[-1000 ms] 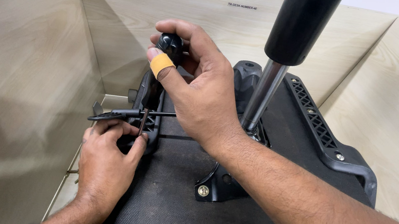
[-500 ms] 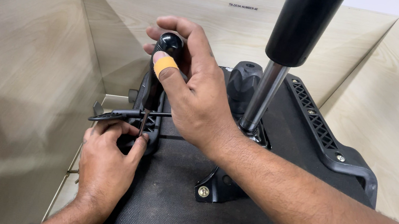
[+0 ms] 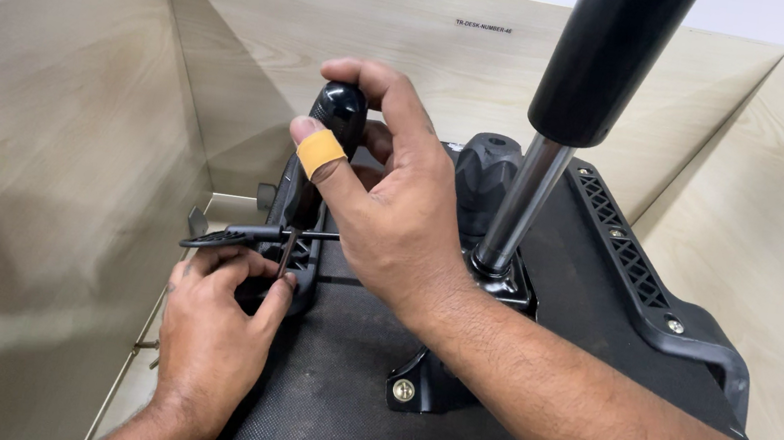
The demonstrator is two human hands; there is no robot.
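Screwdriver (image 3: 318, 165): black handle enclosed in right hand (image 3: 393, 210), fingers closed round it; shaft near-vertical, tip down at black bracket (image 3: 297, 268) on left edge of upturned chair seat (image 3: 340, 385). Left hand (image 3: 218, 318) directly below tip, curled, steadying bracket.

chair seat underside (image 3: 356, 417) lies inside a walled bench bay, partitions (image 3: 47, 155) left, behind and right. gas cylinder (image 3: 564, 142) stands upright at seat centre, knob (image 3: 487, 167) just behind it. armrest bracket (image 3: 294, 237) at seat's left edge. right hand (image 3: 385, 199) above bracket, around screwdriver (image 3: 319, 160); left hand (image 3: 218, 318) before it, touching bracket; lever (image 3: 249, 235) crosses between them.
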